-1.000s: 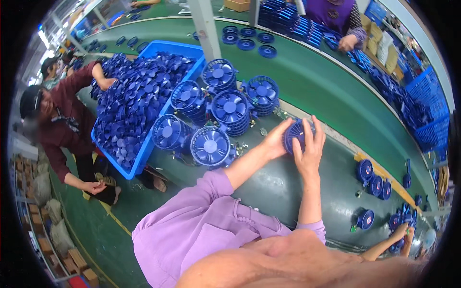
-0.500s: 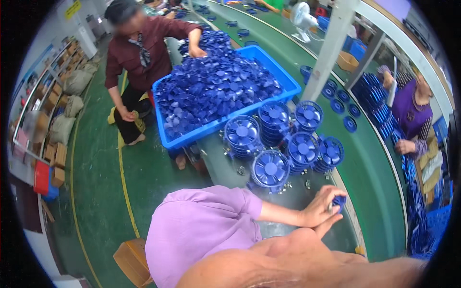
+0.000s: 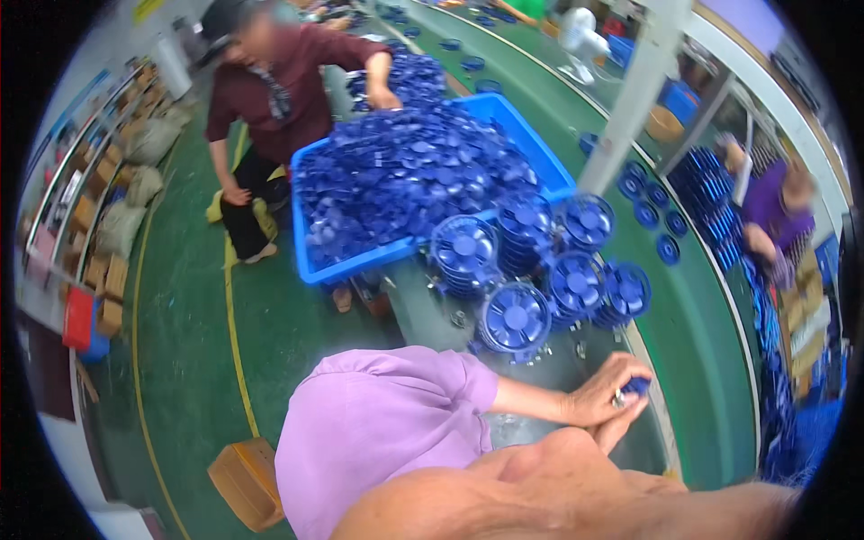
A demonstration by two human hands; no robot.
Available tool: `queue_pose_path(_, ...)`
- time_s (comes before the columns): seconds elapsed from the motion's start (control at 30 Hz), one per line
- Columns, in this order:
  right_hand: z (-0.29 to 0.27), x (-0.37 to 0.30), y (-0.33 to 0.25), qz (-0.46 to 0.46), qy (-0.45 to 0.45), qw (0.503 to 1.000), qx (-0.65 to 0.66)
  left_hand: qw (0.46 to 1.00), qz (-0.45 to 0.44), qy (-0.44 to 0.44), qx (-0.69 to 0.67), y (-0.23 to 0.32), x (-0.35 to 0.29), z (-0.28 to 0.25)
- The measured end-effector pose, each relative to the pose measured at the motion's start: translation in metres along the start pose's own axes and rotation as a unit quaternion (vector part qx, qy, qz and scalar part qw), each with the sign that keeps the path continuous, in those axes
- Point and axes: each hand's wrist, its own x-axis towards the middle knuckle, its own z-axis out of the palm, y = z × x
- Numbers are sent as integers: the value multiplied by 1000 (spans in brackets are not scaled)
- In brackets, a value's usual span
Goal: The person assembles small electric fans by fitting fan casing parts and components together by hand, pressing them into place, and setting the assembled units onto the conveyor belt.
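Observation:
At the near right of the bench, my left hand (image 3: 598, 396) has its fingers closed around a small dark blue plastic part (image 3: 637, 386). A bit of shiny metal shows beside the part, too small to make out. My right hand (image 3: 617, 428) is pressed up against the left from below, its fingers at the same part; most of its palm is hidden. Just beyond my hands stand several stacks of round blue fan frames (image 3: 515, 319) with bladed wheels showing in their tops. Small metal clips (image 3: 580, 349) lie loose on the bench near the stacks.
A blue tub (image 3: 360, 263) heaped with blue fan blades (image 3: 414, 171) sits beyond the stacks, a co-worker's hand (image 3: 382, 97) in the pile. A green conveyor belt (image 3: 711, 360) carrying blue rings runs along the right, past a white post (image 3: 634, 99). Another person (image 3: 778, 211) works across it.
My hands stay together on the small blue part, with their fingers slightly shifted. The view has tilted a little. Across the belt, the person's head and hand have moved.

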Motion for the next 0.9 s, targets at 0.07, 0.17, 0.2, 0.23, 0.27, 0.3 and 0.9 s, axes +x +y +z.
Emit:
queue_pose_path(0.07,11,0,-14,21,114,986,-116,998,-57,9,-13,-7,-1,8)
queue_pose_path(0.17,-19,16,-26,-55,94,907,-407,994,-104,-25,-36,-19,-5,5)
queue_pose_path(0.2,-14,15,-29,-84,105,893,-429,986,-133,13,-95,-30,-12,13)
queue_pose_path(0.23,-23,18,-37,-111,115,863,-479,975,-161,11,-154,-37,-16,18)
queue_pose_path(0.27,-24,20,-47,-116,126,852,-495,983,-149,-9,-104,-49,-21,16)
queue_pose_path(0.3,-34,17,-60,-146,144,817,-539,986,-155,-48,-41,-42,-20,13)
queue_pose_path(0.9,-227,-170,-232,-83,602,299,-736,981,-102,-165,11,-39,-23,21)
